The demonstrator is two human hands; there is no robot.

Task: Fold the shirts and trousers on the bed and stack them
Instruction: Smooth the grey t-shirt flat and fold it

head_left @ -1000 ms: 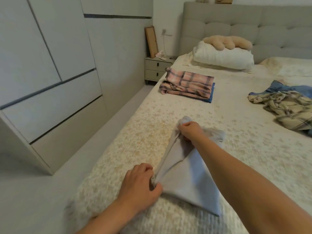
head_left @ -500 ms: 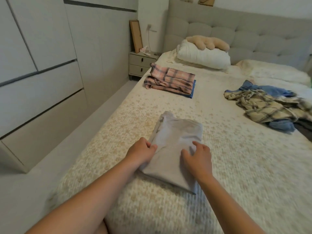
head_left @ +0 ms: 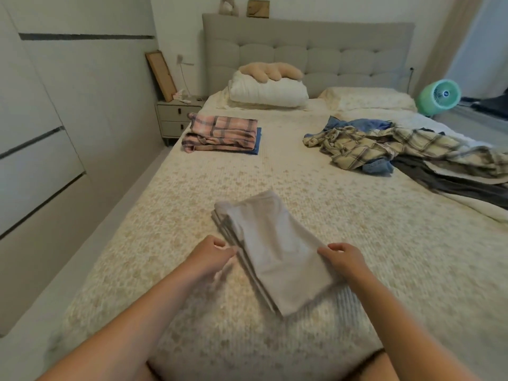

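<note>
both hands on the folded grey garment

the folded grey garment lies on the bed right between the hands. the left hand pinches its left edge with curled fingers, and the right hand grips its right edge. ahead of the left hand sits a folded pink plaid stack; ahead of the right hand, well apart, a loose pile of clothes.
</note>
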